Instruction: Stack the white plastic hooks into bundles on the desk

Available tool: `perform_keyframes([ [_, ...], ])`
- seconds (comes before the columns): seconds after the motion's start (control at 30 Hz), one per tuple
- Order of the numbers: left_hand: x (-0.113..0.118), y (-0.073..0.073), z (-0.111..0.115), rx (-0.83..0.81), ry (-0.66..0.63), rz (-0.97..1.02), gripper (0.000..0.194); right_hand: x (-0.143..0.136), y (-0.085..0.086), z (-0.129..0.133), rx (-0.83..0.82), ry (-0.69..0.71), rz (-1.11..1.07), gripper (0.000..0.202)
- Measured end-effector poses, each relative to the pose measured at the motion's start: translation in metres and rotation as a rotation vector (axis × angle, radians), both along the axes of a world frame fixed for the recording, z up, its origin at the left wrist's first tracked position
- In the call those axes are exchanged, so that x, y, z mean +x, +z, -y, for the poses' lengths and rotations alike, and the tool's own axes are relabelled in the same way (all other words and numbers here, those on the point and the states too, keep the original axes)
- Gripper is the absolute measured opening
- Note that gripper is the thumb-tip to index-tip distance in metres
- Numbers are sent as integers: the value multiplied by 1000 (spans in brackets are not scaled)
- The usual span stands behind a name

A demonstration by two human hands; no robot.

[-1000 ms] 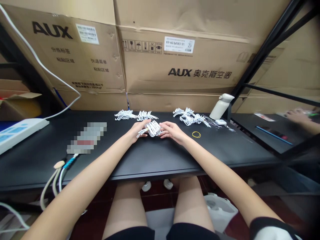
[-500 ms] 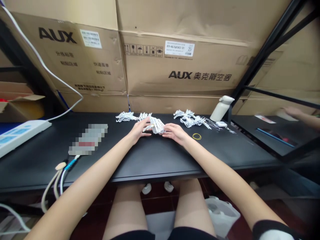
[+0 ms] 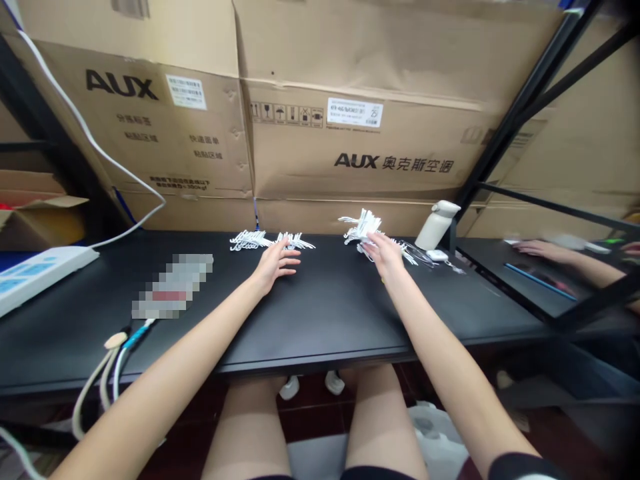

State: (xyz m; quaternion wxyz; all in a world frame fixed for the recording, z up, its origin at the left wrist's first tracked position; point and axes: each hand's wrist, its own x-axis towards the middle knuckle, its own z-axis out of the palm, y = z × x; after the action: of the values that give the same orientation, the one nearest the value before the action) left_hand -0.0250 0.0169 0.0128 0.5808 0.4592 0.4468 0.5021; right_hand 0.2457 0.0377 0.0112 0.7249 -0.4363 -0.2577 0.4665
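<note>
Fingers spread and holding nothing, my left hand [image 3: 274, 267] is just in front of two bundles of white hooked pieces. One of these bundles [image 3: 249, 240] lies to its left, and the other [image 3: 294, 241] is just behind its fingertips. My right hand [image 3: 385, 257] grips another white bundle [image 3: 367, 223] at the right-hand pile. More white pieces [image 3: 410, 253] lie beside and partly behind that hand, which hides some of them.
Behind the black table [image 3: 310, 320] stand cardboard boxes [image 3: 300, 160]. A cream bottle [image 3: 437, 227] and a small white case [image 3: 437, 255] are at the back right. At left are a pixelated device [image 3: 175, 287] with cables and a power strip [image 3: 45, 270]. Another person's hand [image 3: 543, 249] is beyond the rack.
My right hand has carried the white bundle from between both hands to the right-hand pile. My left hand has let go of it and stays near the left bundles, fingers apart.
</note>
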Motion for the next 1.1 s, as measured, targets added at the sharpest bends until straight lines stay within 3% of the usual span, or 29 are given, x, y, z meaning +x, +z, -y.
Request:
perform_keyframes([
  [0.07,0,0,0,8,7,12,45,17,-1,-5,32,-176,52,23],
  [0.17,0,0,0,7,3,17,44,36,-4,-12,-13,-267,74,22],
  [0.43,1,1,0,6,-3,12,43,40,-14,-23,-56,-208,121,26],
  [0.63,0,0,0,3,-8,14,44,38,-21,-25,-40,-153,285,14],
  [0.93,-1,0,-1,22,22,-32,39,41,-26,-28,2,-322,470,6],
  [1.1,1,-6,0,158,72,-293,26,32,-23,-20,93,-342,525,14],
])
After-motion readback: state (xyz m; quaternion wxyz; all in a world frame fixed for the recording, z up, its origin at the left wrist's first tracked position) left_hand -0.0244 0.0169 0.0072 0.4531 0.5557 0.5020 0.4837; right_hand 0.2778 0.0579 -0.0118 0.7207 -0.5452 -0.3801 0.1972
